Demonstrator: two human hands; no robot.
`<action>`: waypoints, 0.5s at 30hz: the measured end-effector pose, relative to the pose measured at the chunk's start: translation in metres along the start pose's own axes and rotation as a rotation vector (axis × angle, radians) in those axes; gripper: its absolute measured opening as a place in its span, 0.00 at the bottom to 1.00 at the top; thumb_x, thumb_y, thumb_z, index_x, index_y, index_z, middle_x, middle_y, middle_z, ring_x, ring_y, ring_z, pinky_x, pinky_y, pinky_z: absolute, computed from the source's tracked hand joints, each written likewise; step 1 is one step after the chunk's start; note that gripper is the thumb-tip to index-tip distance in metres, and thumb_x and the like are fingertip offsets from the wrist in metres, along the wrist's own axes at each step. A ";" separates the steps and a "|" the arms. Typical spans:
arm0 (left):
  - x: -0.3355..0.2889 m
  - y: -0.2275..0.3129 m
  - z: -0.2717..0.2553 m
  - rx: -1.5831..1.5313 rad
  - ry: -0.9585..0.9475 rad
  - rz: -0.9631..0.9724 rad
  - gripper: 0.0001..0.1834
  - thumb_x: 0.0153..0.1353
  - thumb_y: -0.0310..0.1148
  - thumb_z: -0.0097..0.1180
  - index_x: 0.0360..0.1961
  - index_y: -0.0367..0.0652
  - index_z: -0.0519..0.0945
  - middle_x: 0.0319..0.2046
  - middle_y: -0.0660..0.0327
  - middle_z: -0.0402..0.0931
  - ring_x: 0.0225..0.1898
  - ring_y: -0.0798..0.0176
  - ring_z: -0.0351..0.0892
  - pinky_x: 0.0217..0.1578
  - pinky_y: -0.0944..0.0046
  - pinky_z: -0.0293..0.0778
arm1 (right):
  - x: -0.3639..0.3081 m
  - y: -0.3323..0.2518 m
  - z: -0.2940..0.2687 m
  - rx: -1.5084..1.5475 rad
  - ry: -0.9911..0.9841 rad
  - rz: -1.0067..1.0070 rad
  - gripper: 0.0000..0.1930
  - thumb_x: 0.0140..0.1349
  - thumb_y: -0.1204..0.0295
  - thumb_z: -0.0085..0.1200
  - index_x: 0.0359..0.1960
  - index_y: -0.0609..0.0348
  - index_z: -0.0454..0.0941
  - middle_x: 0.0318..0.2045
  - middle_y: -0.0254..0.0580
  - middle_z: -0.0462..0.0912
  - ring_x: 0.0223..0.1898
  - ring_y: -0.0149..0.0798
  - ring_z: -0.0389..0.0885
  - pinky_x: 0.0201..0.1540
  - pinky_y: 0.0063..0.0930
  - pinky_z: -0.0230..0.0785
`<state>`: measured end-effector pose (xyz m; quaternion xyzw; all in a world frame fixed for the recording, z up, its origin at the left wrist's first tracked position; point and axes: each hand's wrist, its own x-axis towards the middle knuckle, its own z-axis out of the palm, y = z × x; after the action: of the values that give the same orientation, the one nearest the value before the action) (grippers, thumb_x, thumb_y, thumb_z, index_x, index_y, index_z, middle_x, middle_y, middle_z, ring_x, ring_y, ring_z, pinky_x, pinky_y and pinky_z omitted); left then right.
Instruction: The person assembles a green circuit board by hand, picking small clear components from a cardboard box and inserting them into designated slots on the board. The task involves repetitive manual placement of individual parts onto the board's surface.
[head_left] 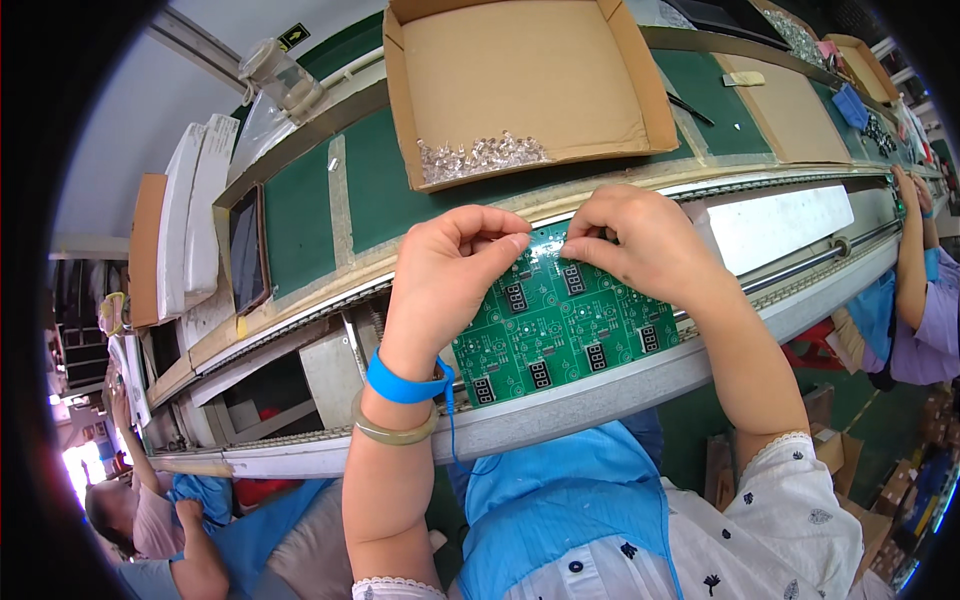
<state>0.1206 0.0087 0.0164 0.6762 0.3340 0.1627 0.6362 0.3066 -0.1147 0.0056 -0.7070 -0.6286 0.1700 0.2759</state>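
A green circuit board [551,338] with several black digit displays lies across the rails of the line in front of me. Over its far left edge, my left hand [452,268] is closed with thumb and forefinger pinched together. My right hand [640,240] also pinches, just above the far edge beside a glare spot on the board. Whatever sits between the fingertips of either hand is too small or hidden to name. A blue wrist strap [400,382] with a cord and a pale bangle [393,432] circle my left wrist.
Beyond the board stands an open cardboard box [530,75] with small clear LED-like parts [485,157] heaped along its near side. A white panel [780,228] lies right of the board. A jar [283,80] stands far left. Co-workers sit at both ends.
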 end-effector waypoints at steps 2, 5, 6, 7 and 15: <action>0.000 0.000 0.003 0.035 0.004 0.022 0.07 0.61 0.26 0.65 0.39 0.35 0.85 0.29 0.70 0.80 0.31 0.80 0.74 0.32 0.77 0.69 | 0.001 -0.004 -0.005 0.040 0.035 0.048 0.11 0.58 0.64 0.64 0.31 0.60 0.83 0.31 0.45 0.81 0.36 0.49 0.80 0.39 0.40 0.72; -0.001 0.002 0.007 0.078 0.002 0.030 0.07 0.62 0.27 0.65 0.38 0.35 0.85 0.28 0.71 0.80 0.30 0.80 0.73 0.31 0.77 0.69 | 0.001 -0.004 -0.007 0.079 0.077 0.068 0.12 0.59 0.63 0.63 0.32 0.59 0.83 0.32 0.46 0.81 0.36 0.50 0.81 0.40 0.41 0.72; -0.001 0.002 0.008 0.092 0.000 0.029 0.07 0.62 0.27 0.64 0.38 0.35 0.85 0.28 0.71 0.79 0.30 0.80 0.73 0.30 0.77 0.69 | 0.001 -0.003 -0.007 0.089 0.089 0.066 0.12 0.59 0.62 0.62 0.32 0.59 0.83 0.32 0.46 0.81 0.36 0.50 0.80 0.39 0.40 0.72; -0.002 0.002 0.009 0.114 0.012 0.044 0.06 0.62 0.27 0.64 0.38 0.35 0.85 0.27 0.69 0.80 0.29 0.78 0.74 0.30 0.75 0.70 | 0.001 -0.003 -0.007 0.104 0.094 0.058 0.12 0.60 0.62 0.62 0.32 0.59 0.83 0.32 0.46 0.81 0.36 0.50 0.80 0.39 0.40 0.72; 0.003 -0.010 0.017 0.554 0.113 0.466 0.04 0.59 0.27 0.65 0.33 0.37 0.84 0.25 0.61 0.77 0.26 0.66 0.75 0.28 0.67 0.70 | 0.001 0.003 -0.007 0.179 0.184 -0.008 0.09 0.59 0.68 0.65 0.32 0.62 0.82 0.29 0.39 0.79 0.28 0.34 0.77 0.31 0.28 0.69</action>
<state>0.1311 -0.0025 0.0038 0.8707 0.2367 0.2438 0.3555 0.3130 -0.1151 0.0096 -0.6898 -0.5856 0.1585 0.3950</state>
